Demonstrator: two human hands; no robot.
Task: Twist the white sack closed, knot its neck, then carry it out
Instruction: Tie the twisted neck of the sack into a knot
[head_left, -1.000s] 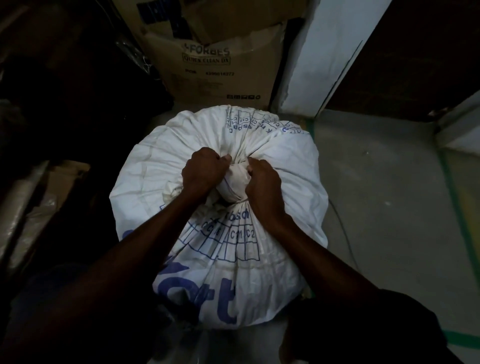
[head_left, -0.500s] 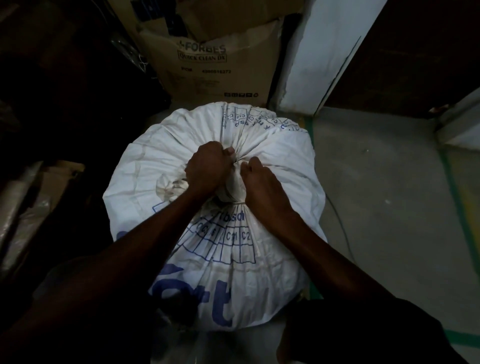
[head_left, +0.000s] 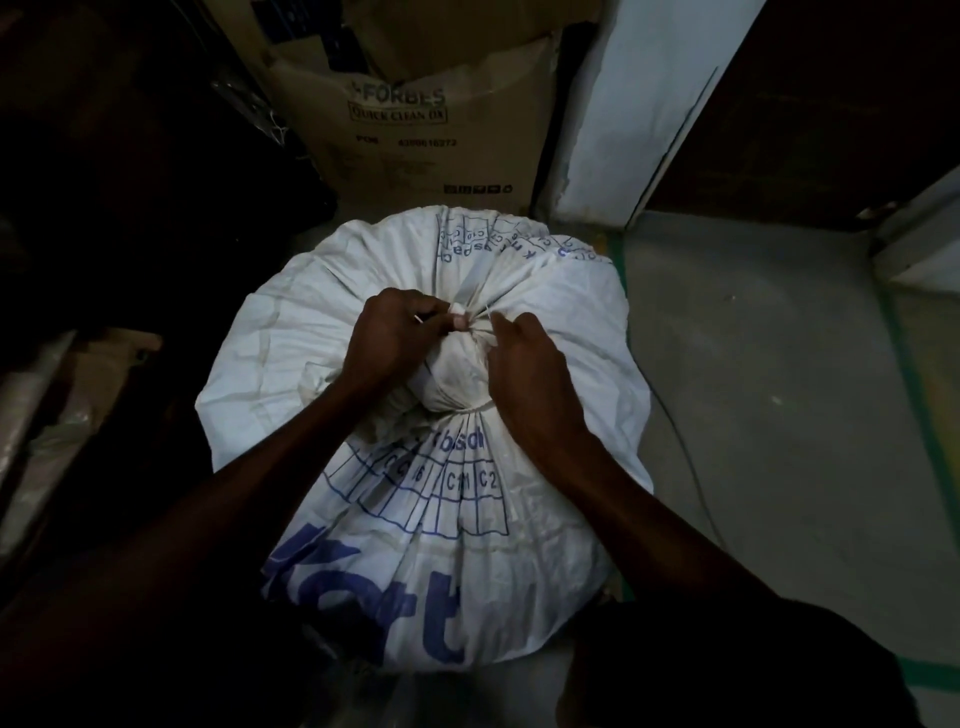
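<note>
**Knotting the neck**

The sack (head_left: 415, 467) stands on the floor (head_left: 779, 415) by a box (head_left: 415, 130). Both hands, left (head_left: 387, 338) and right (head_left: 524, 369), pinch strands at its bunched neck (head_left: 457, 374), apparently to cinch the tie.

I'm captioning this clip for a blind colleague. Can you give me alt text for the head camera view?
Seen from above, a person's left hand and right hand pinch the gathered neck of a full white sack with blue print. It stands on a grey floor before a cardboard box.
</note>
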